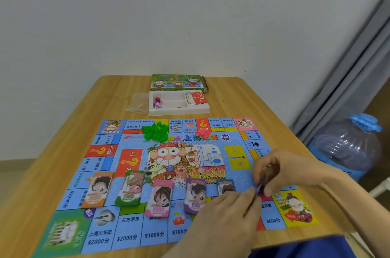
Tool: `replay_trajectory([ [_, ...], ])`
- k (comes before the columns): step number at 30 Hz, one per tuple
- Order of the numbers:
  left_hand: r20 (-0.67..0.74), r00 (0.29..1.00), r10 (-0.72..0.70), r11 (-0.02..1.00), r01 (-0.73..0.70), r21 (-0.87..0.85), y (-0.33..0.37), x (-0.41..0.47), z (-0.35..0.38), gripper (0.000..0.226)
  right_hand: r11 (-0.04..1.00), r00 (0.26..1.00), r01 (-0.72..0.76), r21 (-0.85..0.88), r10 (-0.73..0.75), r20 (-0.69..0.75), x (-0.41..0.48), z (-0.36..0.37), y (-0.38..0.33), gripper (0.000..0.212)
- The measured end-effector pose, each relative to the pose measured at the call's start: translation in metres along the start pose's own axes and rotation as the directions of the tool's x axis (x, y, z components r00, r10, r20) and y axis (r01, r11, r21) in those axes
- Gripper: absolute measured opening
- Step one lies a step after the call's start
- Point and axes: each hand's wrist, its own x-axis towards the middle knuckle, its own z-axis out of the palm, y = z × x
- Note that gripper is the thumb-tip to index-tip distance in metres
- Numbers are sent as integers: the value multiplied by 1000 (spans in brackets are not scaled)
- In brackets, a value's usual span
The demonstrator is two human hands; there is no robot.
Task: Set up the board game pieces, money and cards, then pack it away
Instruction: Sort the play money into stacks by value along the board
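The paper game board point(137, 234) lies flat on the wooden table point(52, 148). Several stacks of play money stand in a row on its near half: orange point(98, 189), green point(130, 188), pink point(160, 198), purple point(195, 194) and a blue one point(226, 187) partly hidden by my left hand. My left hand point(230, 215) and my right hand point(280, 171) meet at the board's right side and both pinch a thin stack of notes point(259, 189), seen edge-on. Green houses point(155, 130) and red pieces point(202, 131) lie in heaps near the board's far edge.
Beyond the board sit a white plastic tray point(179, 110) with pawns, a die and a red card deck point(196, 98), the green game box point(177, 82), and a clear plastic bag point(138, 102). A large water bottle point(346, 148) stands on the floor to the right.
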Motion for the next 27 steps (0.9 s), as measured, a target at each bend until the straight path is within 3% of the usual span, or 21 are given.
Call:
replay_trajectory([
  [8, -54, 997, 55, 996, -51, 79, -1, -1, 2, 53, 997, 999, 53, 55, -53, 6, 1, -1, 3, 9],
  [11, -76, 995, 69, 993, -61, 103, 3, -2, 10, 48, 998, 998, 55, 41, -56, 39, 0, -3, 6, 23],
  [16, -92, 994, 65, 997, -62, 36, 11, -1, 9, 37, 999, 998, 34, 34, -36, 53, -2, -7, 7, 9],
  [19, -163, 987, -7, 999, -1, -48, -7, -4, -14, 38, 999, 999, 37, -13, -37, -9, -7, -14, -3, 15],
  [21, -183, 977, -107, 994, 103, -35, -29, -7, -47, 39, 990, 1000, 10, -144, -6, 25, -8, -18, -15, 21],
  [23, -135, 962, -237, 968, 246, 53, -65, -17, -73, 40, 919, 994, -13, -394, 54, 93, -2, -17, -23, 27],
  [27, 190, 874, -447, 895, 440, 79, -154, -59, -97, 38, 764, 986, 1, -645, 109, 130, 20, -1, -33, 17],
])
